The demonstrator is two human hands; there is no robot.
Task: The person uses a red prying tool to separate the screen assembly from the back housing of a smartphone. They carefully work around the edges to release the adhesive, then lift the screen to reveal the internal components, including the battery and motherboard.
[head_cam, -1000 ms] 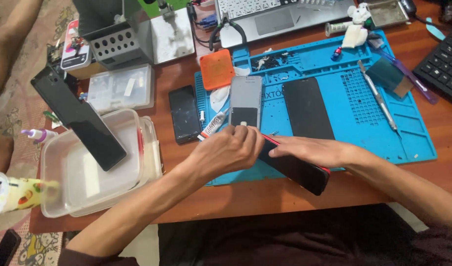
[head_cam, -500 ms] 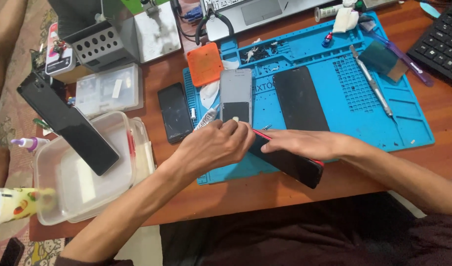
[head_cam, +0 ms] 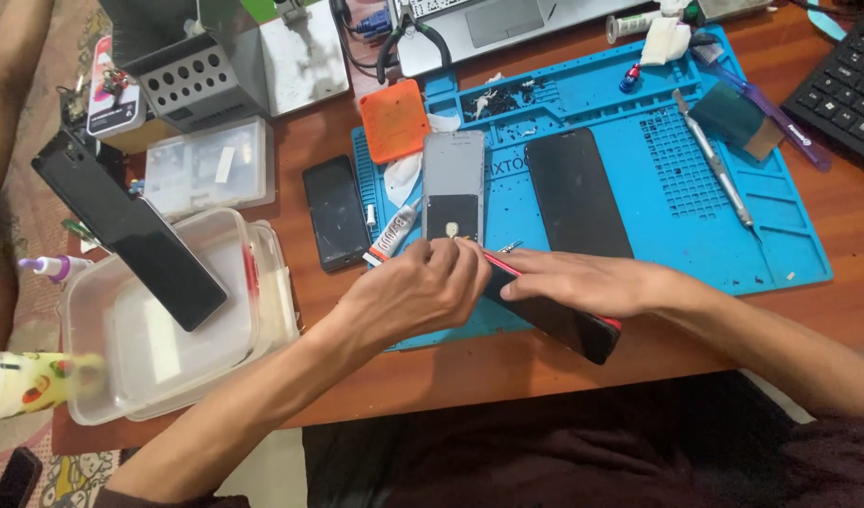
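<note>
A black phone with a red edge (head_cam: pixel 568 325) lies across the front edge of the blue work mat (head_cam: pixel 733 254). My right hand (head_cam: pixel 582 282) rests flat on top of it and holds it down. My left hand (head_cam: pixel 422 287) is closed at the phone's left end, its fingertips pinched on something small and pale that I cannot make out. A small glue tube (head_cam: pixel 391 235) lies just above that hand. Further back on the mat are a grey phone back (head_cam: pixel 453 183) and a black screen panel (head_cam: pixel 575 193).
An orange square pad (head_cam: pixel 394 119) and a black phone (head_cam: pixel 335 212) lie left of the mat. A clear plastic tub (head_cam: pixel 178 376) holds a leaning black phone (head_cam: pixel 131 230). Metal tweezers (head_cam: pixel 714 169), a keyboard (head_cam: pixel 846 66), a laptop (head_cam: pixel 493 23) and a grey tool stand (head_cam: pixel 197 80) sit around.
The view has shifted, so everything sits lower and further right in the picture. Both hands stay on the red-edged phone; my left hand's fingertips have moved slightly at its left end.
</note>
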